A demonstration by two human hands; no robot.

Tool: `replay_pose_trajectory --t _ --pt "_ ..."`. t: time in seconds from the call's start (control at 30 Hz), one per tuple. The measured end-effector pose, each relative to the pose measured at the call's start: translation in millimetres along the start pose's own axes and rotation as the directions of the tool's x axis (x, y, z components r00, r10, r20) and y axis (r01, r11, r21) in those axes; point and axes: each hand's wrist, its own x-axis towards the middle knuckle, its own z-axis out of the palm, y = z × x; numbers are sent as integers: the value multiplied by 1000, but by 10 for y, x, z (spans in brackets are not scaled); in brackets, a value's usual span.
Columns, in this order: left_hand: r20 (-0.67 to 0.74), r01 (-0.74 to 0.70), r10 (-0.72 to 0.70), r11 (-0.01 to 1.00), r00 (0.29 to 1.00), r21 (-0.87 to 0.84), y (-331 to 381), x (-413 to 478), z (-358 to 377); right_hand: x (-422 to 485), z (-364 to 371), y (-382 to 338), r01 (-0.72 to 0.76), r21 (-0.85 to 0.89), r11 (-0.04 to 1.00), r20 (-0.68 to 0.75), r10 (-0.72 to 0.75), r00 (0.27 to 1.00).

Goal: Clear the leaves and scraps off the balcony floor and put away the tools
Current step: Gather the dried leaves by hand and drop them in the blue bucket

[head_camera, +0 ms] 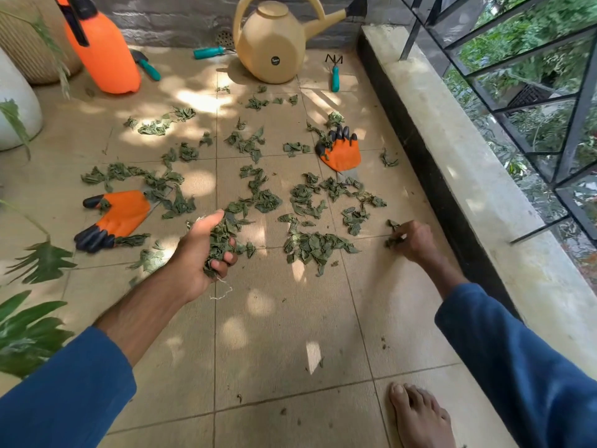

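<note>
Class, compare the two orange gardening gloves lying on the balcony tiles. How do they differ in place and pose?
The near glove lies on the left, black claws pointing back toward the person's left side; the far glove lies nearer the ledge, claws pointing away toward the watering can. The far glove's grey cuff shows; the near glove's cuff is partly under leaves. Both are orange with black clawed fingertips, lying flat.
</note>
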Motion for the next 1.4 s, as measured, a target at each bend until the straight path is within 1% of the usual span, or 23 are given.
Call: replay_pose_trajectory --t 0.03,0.13,0.2,0.3,0.4,0.47,0.5,0.57,0.7,0.8,0.87,0.93,1.03,1.07,1.17,1.3,1.4 --pt "4 3 -3 1000 1000 -5 3 1 3 -42 76 25 18 -14 1000 -28 -18 999" --pt "-5 -1 0 1000 1000 -8 12 11 6 -179 276 118 138 -29 990 -189 -141 972" --pt "-11 -1 1 1000 1000 -6 14 13 22 -238 353 193 176 -52 983 -198 -183 963" --pt "0 7 -7 1000 1000 -3 9 20 43 -328 273 233 168 -16 986 -212 -168 963" --pt "19 19 -19 1000 1000 3 -3 41 49 -352 78 228 83 157 984 -235 -45 971" --pt "29 21 -21 1000 999 10 -20 57 39 -299 -45 238 30 225 974 -214 19 977" --pt "33 20 -21 1000 999 12 -26 59 31 -248 -99 245 11 224 974 -199 35 979" --pt "31 17 -17 1000 999 17 -30 68 17 -141 -195 263 -2 196 981 -178 38 983" --pt "23 9 -10 1000 1000 6 -22 71 -8 48 -269 288 34 115 993 -163 -15 986" --pt "20 12 -12 1000 1000 -3 -23 90 -25 140 -249 276 35 84 996 -106 -26 994" --pt "16 14 -14 1000 1000 -2 -24 96 -28 166 -197 241 43 26 999 -59 -42 997" --pt "7 13 -13 1000 1000 6 -24 97 -23 162 -86 243 11 -3 1000 -19 -11 1000" --pt "-8 13 -12 1000 1000 16 -23 93 -2 104 84 250 24 0 1000 -81 -24 996" --pt "-9 11 -11 1000 1000 15 -22 95 4 74 109 227 37 12 999 -107 -35 994" --pt "-9 17 -17 1000 1000 20 -27 101 15 -91 82 32 91 85 992 -107 -82 991" --pt "5 25 -25 1000 1000 14 -49 149 13 -333 105 -334 221 192 956 -133 -198 971" --pt "19 26 -26 1000 999 7 -60 170 30 -393 168 -515 253 243 937 -93 -237 967"
